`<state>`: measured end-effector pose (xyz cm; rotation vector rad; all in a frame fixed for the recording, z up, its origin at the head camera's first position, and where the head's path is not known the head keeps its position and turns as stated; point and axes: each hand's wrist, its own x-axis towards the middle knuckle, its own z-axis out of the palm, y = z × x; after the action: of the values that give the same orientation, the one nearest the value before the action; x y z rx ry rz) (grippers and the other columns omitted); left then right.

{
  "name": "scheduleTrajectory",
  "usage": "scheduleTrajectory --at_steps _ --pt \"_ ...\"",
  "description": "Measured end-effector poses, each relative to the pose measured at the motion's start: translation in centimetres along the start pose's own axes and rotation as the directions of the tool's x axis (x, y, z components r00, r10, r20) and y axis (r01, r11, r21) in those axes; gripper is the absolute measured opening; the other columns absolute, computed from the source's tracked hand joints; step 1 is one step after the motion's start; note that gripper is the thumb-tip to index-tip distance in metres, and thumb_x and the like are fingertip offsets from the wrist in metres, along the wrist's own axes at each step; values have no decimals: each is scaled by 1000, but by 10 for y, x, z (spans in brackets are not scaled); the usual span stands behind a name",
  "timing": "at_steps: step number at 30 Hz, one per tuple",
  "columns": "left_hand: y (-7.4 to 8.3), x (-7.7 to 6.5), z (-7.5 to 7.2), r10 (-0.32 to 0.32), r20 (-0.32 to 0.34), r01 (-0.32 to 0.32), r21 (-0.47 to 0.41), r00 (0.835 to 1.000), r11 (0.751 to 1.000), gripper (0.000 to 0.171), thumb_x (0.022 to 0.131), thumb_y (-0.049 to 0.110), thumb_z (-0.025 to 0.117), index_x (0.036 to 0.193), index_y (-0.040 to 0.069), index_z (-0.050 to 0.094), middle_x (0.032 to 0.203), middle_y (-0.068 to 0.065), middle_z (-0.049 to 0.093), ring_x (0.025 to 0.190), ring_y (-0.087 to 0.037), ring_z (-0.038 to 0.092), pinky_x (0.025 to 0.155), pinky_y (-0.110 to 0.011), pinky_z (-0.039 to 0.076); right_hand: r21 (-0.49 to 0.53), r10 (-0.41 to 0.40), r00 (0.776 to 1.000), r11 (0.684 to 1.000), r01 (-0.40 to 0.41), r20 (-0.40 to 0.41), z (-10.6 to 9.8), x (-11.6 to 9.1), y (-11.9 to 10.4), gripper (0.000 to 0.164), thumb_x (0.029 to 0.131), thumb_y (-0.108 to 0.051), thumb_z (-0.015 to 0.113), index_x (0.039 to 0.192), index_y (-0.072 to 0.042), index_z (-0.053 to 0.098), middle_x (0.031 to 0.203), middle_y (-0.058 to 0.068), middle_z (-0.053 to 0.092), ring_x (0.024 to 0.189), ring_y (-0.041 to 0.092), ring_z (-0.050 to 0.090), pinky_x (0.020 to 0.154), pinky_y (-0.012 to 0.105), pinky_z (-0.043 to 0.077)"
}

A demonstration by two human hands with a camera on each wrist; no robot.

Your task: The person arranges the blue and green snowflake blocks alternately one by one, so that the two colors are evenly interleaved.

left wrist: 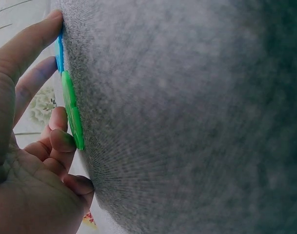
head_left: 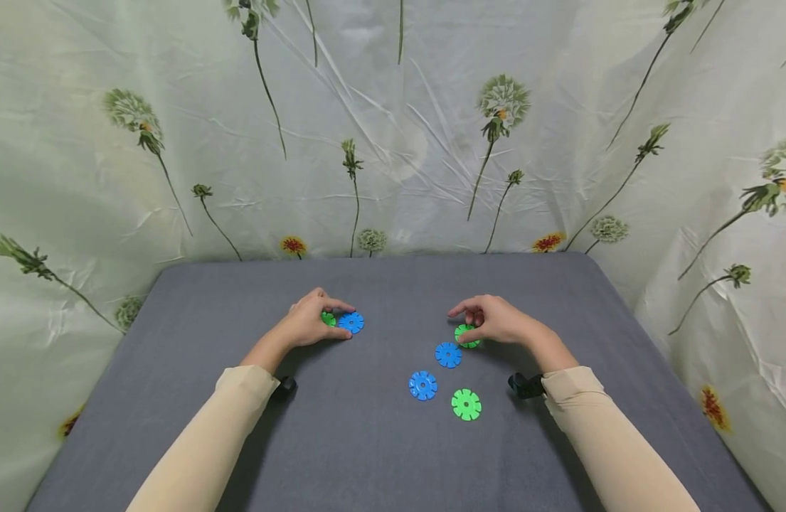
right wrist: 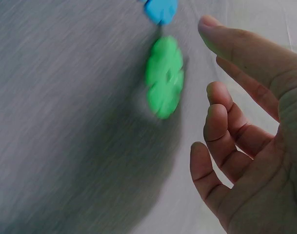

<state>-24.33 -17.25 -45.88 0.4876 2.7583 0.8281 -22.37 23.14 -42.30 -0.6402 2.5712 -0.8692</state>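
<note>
My left hand is low over the far left of the table. Its thumb and index finger hold opposite edges of a blue notched plastic disc, which lies flat. Beside that disc, under the palm side, is a green notched disc, partly hidden by the hand in the head view. My right hand hovers above another green notched disc, fingers loosely bent and apart from it in the right wrist view. Just nearer lies a second blue disc.
A further blue disc and a green disc lie nearer on the grey cloth-covered table. Behind the table's far edge hangs a pale curtain printed with dandelions. Both wrists wear dark straps.
</note>
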Motion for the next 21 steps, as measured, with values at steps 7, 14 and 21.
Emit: scheduleTrajectory --at_steps 7,14,21 --pt "-2 1 0 2 4 -2 -12 1000 1000 49 86 43 91 133 32 79 108 -7 55 95 -22 46 81 -39 27 36 -1 1000 999 2 -11 1 -16 21 48 88 -17 90 132 -5 75 91 6 59 78 12 46 70 25 38" --pt "-3 1 1 5 3 -5 -12 1000 1000 49 86 43 91 133 31 79 110 -7 57 96 -22 47 82 -40 28 66 19 1000 998 -18 -18 7 -20 27 51 87 -17 91 134 -7 74 92 5 58 79 11 47 70 24 39" --pt "-1 -1 -1 -10 18 11 -52 1000 999 49 86 40 92 133 30 79 110 -7 55 97 -22 45 83 -40 26 66 19 998 998 -15 -57 10 -20 32 50 86 -17 92 131 -6 76 90 4 59 79 12 47 70 24 39"
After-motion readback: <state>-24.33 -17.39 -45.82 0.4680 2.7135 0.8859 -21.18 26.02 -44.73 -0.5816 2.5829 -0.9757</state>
